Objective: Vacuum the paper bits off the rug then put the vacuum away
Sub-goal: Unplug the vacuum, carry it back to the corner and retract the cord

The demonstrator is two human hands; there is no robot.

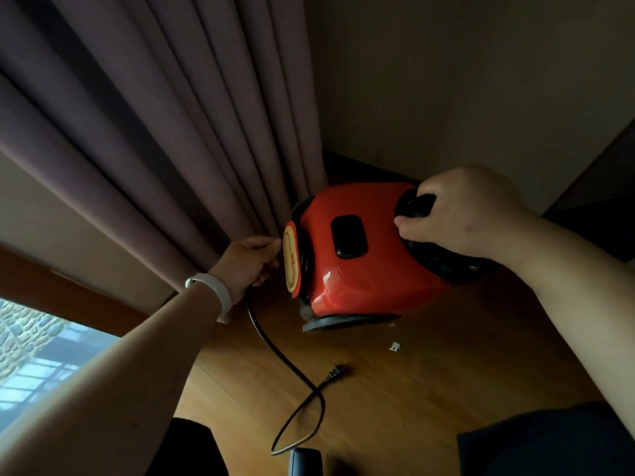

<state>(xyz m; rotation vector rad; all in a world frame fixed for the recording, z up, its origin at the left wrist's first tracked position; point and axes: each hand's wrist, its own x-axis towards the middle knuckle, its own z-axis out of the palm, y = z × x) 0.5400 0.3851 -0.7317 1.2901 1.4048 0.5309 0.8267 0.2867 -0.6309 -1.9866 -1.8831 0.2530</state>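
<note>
The glossy red plastic canister vacuum (pixel 360 235) is in the far corner of the brown wooden floor (pixel 446 389), its left end against the mauve pleated curtain (pixel 171 132) and the beige wall (pixel 446 80) just behind; open floor lies nearer. Its long axis runs left to right, with the yellow-labelled end pointing left. The right hand (pixel 470 214) curls round its black handle (pixel 417 206). The left hand (pixel 247 262) grips the black power cord (pixel 275 348), whose plug (pixel 335 371) lies loose on the floor.

Your right hand (pixel 470 214) grips the black handle (pixel 417 206) of the red vacuum (pixel 364 249), whose cream wheel cap (pixel 292 261) sits just beside your left hand (pixel 247 261). From that hand's grip the black cord (pixel 275 345) drops and loops across the floor (pixel 446 389) to its plug (pixel 335 371). A white paper bit (pixel 394 346) lies below your right hand.
</note>
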